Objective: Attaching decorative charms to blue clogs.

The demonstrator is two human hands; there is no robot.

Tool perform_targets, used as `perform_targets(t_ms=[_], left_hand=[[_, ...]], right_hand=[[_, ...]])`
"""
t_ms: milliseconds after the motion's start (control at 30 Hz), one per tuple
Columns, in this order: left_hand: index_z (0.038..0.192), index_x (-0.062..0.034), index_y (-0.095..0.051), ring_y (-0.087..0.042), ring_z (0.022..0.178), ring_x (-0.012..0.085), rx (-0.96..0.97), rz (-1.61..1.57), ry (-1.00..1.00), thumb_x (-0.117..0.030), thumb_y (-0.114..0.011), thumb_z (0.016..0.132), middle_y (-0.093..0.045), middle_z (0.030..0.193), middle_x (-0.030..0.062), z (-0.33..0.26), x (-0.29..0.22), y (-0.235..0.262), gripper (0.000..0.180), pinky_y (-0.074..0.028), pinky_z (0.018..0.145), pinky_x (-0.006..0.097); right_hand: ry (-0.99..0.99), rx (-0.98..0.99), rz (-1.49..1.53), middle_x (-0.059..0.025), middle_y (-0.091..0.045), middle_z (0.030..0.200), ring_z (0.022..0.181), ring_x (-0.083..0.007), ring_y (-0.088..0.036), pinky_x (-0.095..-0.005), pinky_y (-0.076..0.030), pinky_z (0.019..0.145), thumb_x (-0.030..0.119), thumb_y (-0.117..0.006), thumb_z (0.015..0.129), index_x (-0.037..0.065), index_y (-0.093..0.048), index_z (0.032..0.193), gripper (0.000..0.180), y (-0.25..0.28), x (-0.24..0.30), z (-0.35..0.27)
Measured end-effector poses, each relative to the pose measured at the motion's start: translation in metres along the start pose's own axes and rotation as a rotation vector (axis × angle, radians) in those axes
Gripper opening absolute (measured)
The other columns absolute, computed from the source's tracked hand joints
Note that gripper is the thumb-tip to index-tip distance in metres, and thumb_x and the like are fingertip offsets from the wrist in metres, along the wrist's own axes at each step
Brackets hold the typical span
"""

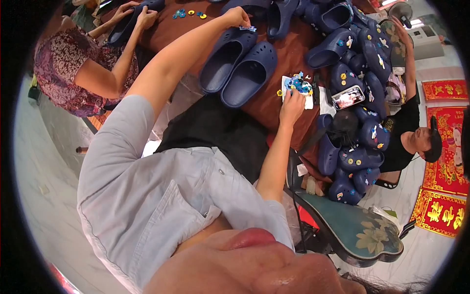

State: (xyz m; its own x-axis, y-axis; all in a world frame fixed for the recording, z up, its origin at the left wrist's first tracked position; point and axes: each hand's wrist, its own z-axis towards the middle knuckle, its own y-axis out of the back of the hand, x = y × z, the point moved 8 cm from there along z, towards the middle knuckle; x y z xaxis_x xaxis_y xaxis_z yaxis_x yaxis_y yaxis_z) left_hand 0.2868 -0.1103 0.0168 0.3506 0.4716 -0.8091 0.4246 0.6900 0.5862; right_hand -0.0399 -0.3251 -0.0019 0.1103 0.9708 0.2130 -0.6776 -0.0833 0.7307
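Near the top centre of the frame the person's left hand (236, 17) was stretched out over the far end of a pair of dark blue clogs (238, 66), fingers curled and pressed onto a small pale blue charm (247, 29) at the toe of the left-hand clog. I judged it a pinch, though the fingertips were partly hidden. The right hand (292, 107) sat right of centre, fingers pressed together and bent down onto a heap of small coloured charms (298, 85) lying on a white sheet (309, 102) on the brown table (279, 54); whether it actually had one between the fingertips I could not tell.

The clogs looked like light, springy foam, easy to steady by the rim or heel. The charms seemed tiny, hard and slick, best nipped by their edges.

A pile of more blue clogs (360, 73) filled the upper right, a phone (348, 97) resting among them. Another person's hands (133, 13) worked on a clog in the upper left.
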Motion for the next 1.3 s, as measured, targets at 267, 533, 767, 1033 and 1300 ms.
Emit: perform_targets(t_ms=[267,533,767,1033,1300], left_hand=[[0.082,-0.0069,-0.077,-0.064,0.069,0.0141,-0.176,0.099,0.044,-0.020,-0.083,0.071,-0.070,0.073,0.0051,-0.017,0.015,0.018,0.018,-0.050,0.068,0.031],[0.086,-0.0057,-0.074,-0.065,0.073,0.0155,-0.069,0.079,0.104,-0.018,-0.082,0.074,-0.070,0.077,0.0049,0.008,0.064,0.009,0.019,-0.050,0.070,0.031],[0.083,-0.0054,-0.073,-0.063,0.067,0.0155,0.039,0.068,0.092,-0.018,-0.083,0.073,-0.069,0.073,0.0049,0.019,0.064,0.002,0.018,-0.050,0.064,0.031],[0.079,-0.0050,-0.072,-0.061,0.061,0.0155,0.167,0.102,0.053,-0.017,-0.084,0.071,-0.067,0.068,0.0048,0.028,0.064,0.002,0.019,-0.049,0.057,0.031],[0.076,-0.0068,-0.068,-0.063,0.062,0.0202,0.092,0.209,-0.150,-0.026,-0.088,0.065,-0.066,0.067,0.0082,0.020,0.029,-0.005,0.029,-0.050,0.059,0.034]], right_hand=[[0.007,-0.005,0.028,-0.0144,-0.058,0.089,0.089,-0.0350,-0.055,-0.0464,-0.044,0.077,0.021,-0.063,0.090,0.004,-0.063,0.104,0.022,0.004,0.007,0.005],[0.038,-0.007,0.050,-0.0147,-0.059,0.090,0.090,-0.0347,-0.055,-0.0461,-0.044,0.078,0.020,-0.063,0.090,0.003,-0.064,0.104,0.023,0.004,0.010,0.008],[0.035,0.030,0.078,-0.0163,-0.060,0.093,0.091,-0.0357,-0.055,-0.0463,-0.044,0.079,0.017,-0.063,0.090,0.002,-0.063,0.104,0.021,0.003,0.011,0.006],[0.036,0.034,0.084,-0.0170,-0.061,0.094,0.091,-0.0361,-0.056,-0.0462,-0.044,0.079,0.016,-0.063,0.091,0.001,-0.063,0.103,0.020,0.003,0.011,0.006],[-0.019,0.032,0.058,-0.0154,-0.060,0.094,0.091,-0.0342,-0.055,-0.0454,-0.044,0.080,0.019,-0.063,0.091,0.002,-0.063,0.106,0.023,0.004,0.002,-0.001]])
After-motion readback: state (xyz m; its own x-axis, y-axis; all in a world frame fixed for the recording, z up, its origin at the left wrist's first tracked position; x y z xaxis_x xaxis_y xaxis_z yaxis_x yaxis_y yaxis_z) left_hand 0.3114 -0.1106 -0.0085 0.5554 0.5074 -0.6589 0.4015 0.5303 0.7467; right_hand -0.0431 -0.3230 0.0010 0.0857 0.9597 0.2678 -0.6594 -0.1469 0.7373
